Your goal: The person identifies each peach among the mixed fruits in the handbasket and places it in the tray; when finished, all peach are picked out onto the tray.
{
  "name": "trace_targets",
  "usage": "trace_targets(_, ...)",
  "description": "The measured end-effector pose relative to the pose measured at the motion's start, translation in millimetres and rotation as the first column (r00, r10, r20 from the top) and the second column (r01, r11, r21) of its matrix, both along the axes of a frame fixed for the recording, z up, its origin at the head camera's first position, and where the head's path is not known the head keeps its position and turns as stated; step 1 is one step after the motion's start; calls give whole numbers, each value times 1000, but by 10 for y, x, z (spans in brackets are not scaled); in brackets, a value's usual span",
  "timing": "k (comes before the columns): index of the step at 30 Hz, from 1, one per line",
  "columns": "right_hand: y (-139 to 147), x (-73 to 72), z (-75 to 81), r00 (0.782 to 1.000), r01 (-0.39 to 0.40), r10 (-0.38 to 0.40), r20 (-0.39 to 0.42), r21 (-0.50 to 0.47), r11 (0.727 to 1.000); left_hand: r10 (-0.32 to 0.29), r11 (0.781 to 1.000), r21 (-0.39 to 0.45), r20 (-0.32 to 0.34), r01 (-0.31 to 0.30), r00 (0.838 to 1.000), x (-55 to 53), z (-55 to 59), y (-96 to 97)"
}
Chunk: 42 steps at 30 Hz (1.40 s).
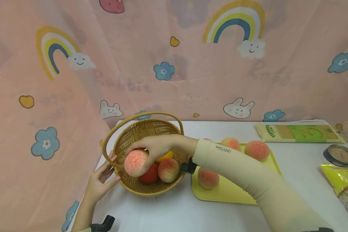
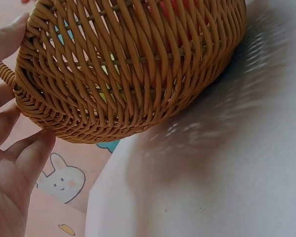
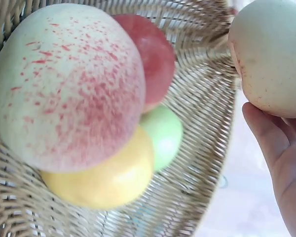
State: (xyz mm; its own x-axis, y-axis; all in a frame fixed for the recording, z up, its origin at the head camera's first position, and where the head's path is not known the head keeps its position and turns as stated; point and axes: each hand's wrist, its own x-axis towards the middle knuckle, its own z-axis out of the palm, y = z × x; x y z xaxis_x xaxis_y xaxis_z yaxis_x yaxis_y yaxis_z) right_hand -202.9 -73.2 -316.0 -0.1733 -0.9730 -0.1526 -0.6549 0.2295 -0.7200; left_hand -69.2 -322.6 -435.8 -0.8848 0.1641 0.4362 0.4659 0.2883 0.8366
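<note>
My right hand [image 1: 159, 145] holds a pink, speckled peach [image 1: 134, 163] over the left part of a wicker basket [image 1: 149, 194]; the peach's pale side shows in the right wrist view. Inside the basket lie another peach [image 1: 169, 170], a red fruit [image 1: 149, 174], a yellow fruit [image 1: 165, 156] and a small green fruit [image 3: 164, 137]. At the basket's left side, my left hand [image 1: 99, 182] grips the rim by the foot of the handle, with the thumb toward the front.
Right of the basket is a yellow tray [image 1: 229, 196] with several peaches [image 1: 257, 150], partly behind my right sleeve. Farther right are a green-labelled noodle pack [image 1: 301, 133], a round tin [image 1: 340, 155] and a yellow bag [image 1: 343, 183]. A patterned pink cloth [image 1: 188, 93] hangs behind.
</note>
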Motion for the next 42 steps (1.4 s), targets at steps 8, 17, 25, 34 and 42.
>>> trace_targets(8,548,17,141,995,71,-60,76,-151,986,-3,1000,-14,-19,3,1000,-23,-4,25)
trace_targets(17,1324,90,50,966,218,-172,191,-255,942,-3,1000,11,1,3,1000,19,13,33)
trace_targets(25,2010,220,-358,915,375,-281,288,-355,857,13,1000,-6,2,-13,1000,13,1,16)
trace_targets(34,2615,462,-830,809,587,-516,282,-327,741,-2,1000,4,-8,2,1000,-8,11,0)
trace_targets(42,2866,628,-1162,672,738,-698,247,-142,660,12,1000,-9,16,-12,1000,5,30,7)
